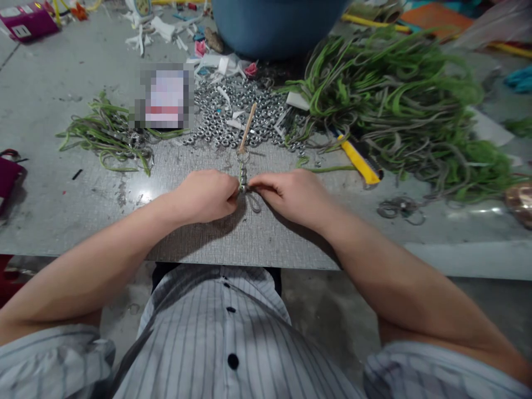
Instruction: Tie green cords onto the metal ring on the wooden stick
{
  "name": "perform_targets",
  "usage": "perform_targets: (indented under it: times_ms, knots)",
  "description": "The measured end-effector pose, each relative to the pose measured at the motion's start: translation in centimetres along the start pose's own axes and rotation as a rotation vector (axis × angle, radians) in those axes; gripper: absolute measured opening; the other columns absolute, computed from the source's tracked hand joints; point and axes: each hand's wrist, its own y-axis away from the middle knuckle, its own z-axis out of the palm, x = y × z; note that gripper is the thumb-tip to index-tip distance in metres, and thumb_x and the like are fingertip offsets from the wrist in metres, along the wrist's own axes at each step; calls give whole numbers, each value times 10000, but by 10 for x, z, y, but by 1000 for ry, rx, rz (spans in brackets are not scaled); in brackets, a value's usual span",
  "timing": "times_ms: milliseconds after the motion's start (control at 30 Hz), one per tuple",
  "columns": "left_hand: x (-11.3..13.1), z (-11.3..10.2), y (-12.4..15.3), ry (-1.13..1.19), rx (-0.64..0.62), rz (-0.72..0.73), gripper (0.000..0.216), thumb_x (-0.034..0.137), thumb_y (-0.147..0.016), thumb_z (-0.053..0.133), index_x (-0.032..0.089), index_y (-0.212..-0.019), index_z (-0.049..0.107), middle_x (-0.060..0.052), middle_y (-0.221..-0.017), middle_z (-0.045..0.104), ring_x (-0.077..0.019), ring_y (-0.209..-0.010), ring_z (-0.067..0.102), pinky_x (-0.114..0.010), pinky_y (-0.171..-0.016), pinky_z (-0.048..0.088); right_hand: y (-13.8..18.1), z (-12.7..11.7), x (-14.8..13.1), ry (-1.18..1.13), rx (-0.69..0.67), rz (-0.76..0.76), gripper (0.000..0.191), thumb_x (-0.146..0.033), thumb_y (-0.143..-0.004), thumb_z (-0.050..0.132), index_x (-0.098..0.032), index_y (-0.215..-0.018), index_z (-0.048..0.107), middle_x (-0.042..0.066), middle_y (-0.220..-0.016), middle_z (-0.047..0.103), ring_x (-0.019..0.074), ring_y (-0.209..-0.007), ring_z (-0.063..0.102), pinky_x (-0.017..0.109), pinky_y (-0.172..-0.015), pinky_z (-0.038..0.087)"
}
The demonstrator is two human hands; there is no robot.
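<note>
My left hand [205,195] and my right hand [291,195] meet near the front of the grey table [83,205], fingertips pinched together on a thin cord threaded with a short stack of metal nuts [243,178]. A small loop of the cord lies just below my fingers. A wooden stick [247,127] points away from the stack toward a heap of loose metal nuts [241,111] behind it.
A large tangle of green and grey cords [407,105] fills the right side, a smaller bundle [108,133] lies at left. A yellow utility knife [359,160] lies right of my hands. A blue tub [274,22] stands at the back. A blurred card [166,95] rests left of the nuts.
</note>
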Motion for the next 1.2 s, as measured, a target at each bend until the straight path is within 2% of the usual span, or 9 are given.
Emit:
perform_targets:
  times_ms: [133, 233, 333, 533, 733, 833, 933, 1100, 1200]
  knots:
    - [-2, 0, 2, 23, 22, 4, 336, 245, -876, 464, 199, -1015, 767, -93, -797, 749, -257, -791, 705, -322, -678, 466, -1, -1, 0, -42, -10, 3, 324, -202, -917, 555, -294, -1094, 810, 40, -961, 835, 233, -806, 741, 322, -668, 430]
    - [-3, 2, 3, 52, 45, -16, 363, 278, -894, 455, 191, -1055, 769, -108, -849, 768, -269, -807, 713, -335, -695, 482, -2, -3, -4, -37, -23, 57, 238, -319, -926, 590, -250, -1034, 791, 41, -800, 791, 208, -681, 669, 305, -600, 358]
    - [-2, 4, 2, 59, 56, -26, 378, 301, -916, 443, 177, -1065, 767, -120, -868, 774, -275, -817, 721, -337, -692, 480, -3, -4, -10, -15, -74, 106, 256, -428, -904, 645, -227, -1013, 759, 46, -776, 758, 202, -660, 629, 301, -582, 299]
    - [-1, 1, 1, 52, 27, -20, 373, 304, -916, 445, 169, -1068, 758, -104, -837, 757, -261, -779, 700, -317, -630, 410, -4, -3, -19, 53, -125, 146, 235, -308, -927, 584, -201, -1076, 732, 70, -832, 747, 213, -731, 624, 307, -625, 272]
    - [-2, 0, 0, 61, 23, -15, 325, 274, -889, 462, 176, -1016, 745, -101, -817, 729, -250, -735, 663, -318, -619, 373, -4, -13, -21, 47, -242, 113, 123, -266, -886, 567, -209, -814, 648, 29, -721, 642, 165, -656, 504, 296, -607, 263]
    - [-2, 0, 1, 51, 18, -6, 313, 284, -892, 466, 186, -1004, 741, -87, -780, 707, -239, -711, 644, -316, -621, 368, -3, -19, -21, 14, -331, 46, 194, -226, -845, 577, -223, -660, 518, -24, -597, 506, 130, -575, 402, 288, -589, 249]
    - [-1, -2, 1, 32, 12, 4, 323, 291, -905, 454, 184, -1006, 741, -80, -754, 688, -226, -681, 615, -317, -608, 336, -2, -22, -21, -4, -376, -11, 250, -189, -820, 582, -225, -610, 452, -50, -543, 428, 114, -535, 349, 283, -578, 236]
    - [-2, -1, 1, 33, 10, 11, 298, 286, -913, 463, 195, -982, 739, -59, -722, 667, -201, -654, 598, -307, -576, 277, -3, -19, -19, 18, -311, -10, 243, -277, -894, 603, -217, -662, 564, -29, -565, 495, 126, -548, 393, 290, -583, 226]
    - [-5, 1, 1, 45, 49, 6, 362, 377, -973, 431, 190, -1001, 739, -76, -757, 691, -232, -700, 641, -311, -565, 278, -3, -14, -15, 65, -214, 38, 274, -395, -972, 569, -210, -811, 692, 15, -640, 615, 161, -600, 487, 303, -590, 222]
